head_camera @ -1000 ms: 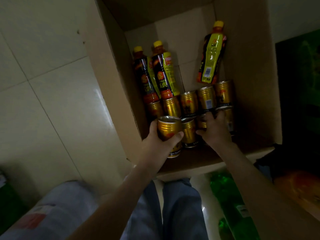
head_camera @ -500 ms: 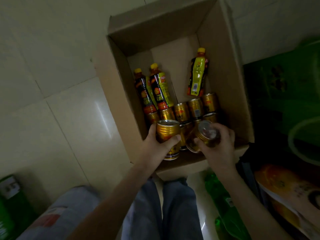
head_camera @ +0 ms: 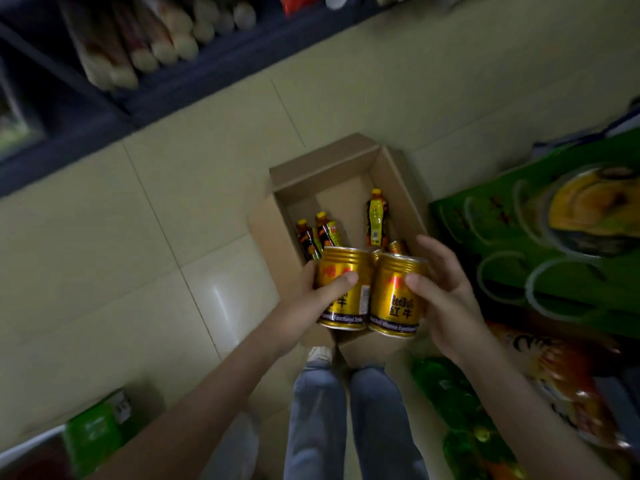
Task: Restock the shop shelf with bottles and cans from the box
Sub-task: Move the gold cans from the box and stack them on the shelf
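An open cardboard box [head_camera: 398, 188] sits on the tiled floor below me. Inside stand three yellow-capped drink bottles [head_camera: 376, 220] and a few gold cans [head_camera: 397, 247], mostly hidden behind what I hold. My left hand [head_camera: 313, 296] grips one gold can [head_camera: 343, 289], lifted well above the box. My right hand [head_camera: 446, 292] grips a second gold can [head_camera: 398, 299], side by side with the first and touching it.
A dark shop shelf [head_camera: 114, 98] with packaged goods runs along the upper left. A large green carton [head_camera: 540, 244] lies right of the box, orange and green packs [head_camera: 460, 410] below it. Another green pack [head_camera: 97, 431] sits lower left. My jeans-clad legs [head_camera: 349, 417] stand just before the box.
Both hands have risen out of the box, each with a gold can, and the cans now meet. The view has pulled up and back, showing the shelf.
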`<state>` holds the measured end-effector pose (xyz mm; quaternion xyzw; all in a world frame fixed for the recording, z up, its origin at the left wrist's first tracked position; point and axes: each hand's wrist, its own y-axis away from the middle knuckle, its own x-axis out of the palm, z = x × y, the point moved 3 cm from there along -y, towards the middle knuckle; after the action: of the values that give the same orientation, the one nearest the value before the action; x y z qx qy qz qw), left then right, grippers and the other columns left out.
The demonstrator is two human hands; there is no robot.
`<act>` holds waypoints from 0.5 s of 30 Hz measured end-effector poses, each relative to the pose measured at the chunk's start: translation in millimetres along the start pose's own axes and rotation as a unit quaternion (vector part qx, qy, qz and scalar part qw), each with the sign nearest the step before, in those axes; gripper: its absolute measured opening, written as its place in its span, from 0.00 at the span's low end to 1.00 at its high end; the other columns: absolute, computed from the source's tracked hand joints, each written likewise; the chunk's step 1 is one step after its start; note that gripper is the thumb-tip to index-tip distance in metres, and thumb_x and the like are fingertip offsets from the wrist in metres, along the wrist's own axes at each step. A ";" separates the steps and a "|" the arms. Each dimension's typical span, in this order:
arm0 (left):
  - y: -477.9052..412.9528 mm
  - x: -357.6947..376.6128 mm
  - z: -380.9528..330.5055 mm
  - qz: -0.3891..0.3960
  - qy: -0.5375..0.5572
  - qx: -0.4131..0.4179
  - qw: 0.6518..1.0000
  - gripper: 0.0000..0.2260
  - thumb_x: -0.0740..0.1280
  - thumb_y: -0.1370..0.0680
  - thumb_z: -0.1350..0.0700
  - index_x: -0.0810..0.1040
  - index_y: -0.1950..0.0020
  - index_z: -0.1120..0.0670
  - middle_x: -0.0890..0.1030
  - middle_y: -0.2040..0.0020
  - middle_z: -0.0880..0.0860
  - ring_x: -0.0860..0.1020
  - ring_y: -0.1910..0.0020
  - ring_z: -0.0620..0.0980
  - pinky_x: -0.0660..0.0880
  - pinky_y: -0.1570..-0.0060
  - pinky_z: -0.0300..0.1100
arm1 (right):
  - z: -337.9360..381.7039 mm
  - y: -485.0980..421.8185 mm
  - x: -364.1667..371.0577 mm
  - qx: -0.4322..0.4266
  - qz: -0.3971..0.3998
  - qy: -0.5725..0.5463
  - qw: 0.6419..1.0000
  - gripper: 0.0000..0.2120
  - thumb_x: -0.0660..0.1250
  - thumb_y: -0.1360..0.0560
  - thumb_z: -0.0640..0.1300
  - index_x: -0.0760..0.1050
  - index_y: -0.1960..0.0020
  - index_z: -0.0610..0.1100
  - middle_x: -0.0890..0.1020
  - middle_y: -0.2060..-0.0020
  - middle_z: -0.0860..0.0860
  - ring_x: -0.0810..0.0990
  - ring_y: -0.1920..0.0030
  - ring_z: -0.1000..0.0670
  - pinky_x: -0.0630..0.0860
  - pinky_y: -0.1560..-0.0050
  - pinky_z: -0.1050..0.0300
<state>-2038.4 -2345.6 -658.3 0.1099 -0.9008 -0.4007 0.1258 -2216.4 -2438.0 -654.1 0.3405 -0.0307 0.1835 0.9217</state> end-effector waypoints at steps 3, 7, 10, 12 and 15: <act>44.5 1.6 -37.4 0.019 -0.015 0.020 1.000 0.32 0.72 0.34 0.37 0.72 0.35 0.50 0.82 0.43 0.50 0.82 0.46 0.48 0.78 0.44 0.46 | 32.9 42.5 22.0 0.011 0.008 -0.062 0.998 0.27 0.71 0.31 0.41 0.72 0.34 0.52 0.83 0.45 0.52 0.82 0.46 0.47 0.81 0.49 0.49; 107.2 10.4 -82.4 0.034 -0.015 0.033 0.999 0.26 0.72 0.31 0.42 0.73 0.37 0.51 0.83 0.44 0.53 0.82 0.46 0.51 0.77 0.44 0.50 | 82.1 105.4 44.8 0.002 -0.009 -0.080 0.997 0.22 0.66 0.28 0.47 0.73 0.34 0.51 0.82 0.43 0.46 0.81 0.44 0.41 0.80 0.49 0.44; 154.3 25.6 -117.6 0.039 -0.015 0.063 0.997 0.21 0.73 0.32 0.47 0.74 0.42 0.50 0.85 0.54 0.46 0.83 0.52 0.46 0.78 0.46 0.48 | 119.8 153.4 51.9 -0.026 -0.024 -0.069 0.997 0.20 0.63 0.28 0.52 0.75 0.36 0.54 0.81 0.42 0.47 0.80 0.43 0.41 0.78 0.44 0.38; 186.7 39.2 -142.9 0.067 -0.028 0.091 0.993 0.21 0.75 0.33 0.47 0.74 0.43 0.49 0.85 0.55 0.45 0.83 0.54 0.44 0.79 0.50 0.43 | 147.7 187.3 52.5 -0.057 -0.025 -0.067 0.996 0.18 0.62 0.27 0.53 0.75 0.37 0.56 0.82 0.43 0.49 0.82 0.44 0.44 0.78 0.45 0.39; 235.5 68.8 -183.1 0.112 -0.078 0.152 0.979 0.32 0.76 0.39 0.45 0.73 0.37 0.50 0.84 0.48 0.50 0.83 0.49 0.48 0.78 0.51 0.43 | 185.5 237.6 46.1 -0.115 -0.037 -0.067 0.990 0.16 0.61 0.23 0.49 0.72 0.36 0.58 0.84 0.49 0.55 0.83 0.48 0.50 0.82 0.52 0.51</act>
<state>-2068.6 -2339.1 -353.7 -0.0050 -0.9649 -0.2499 0.0809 -2246.1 -2375.4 -357.2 0.2447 -0.1006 0.1214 0.9567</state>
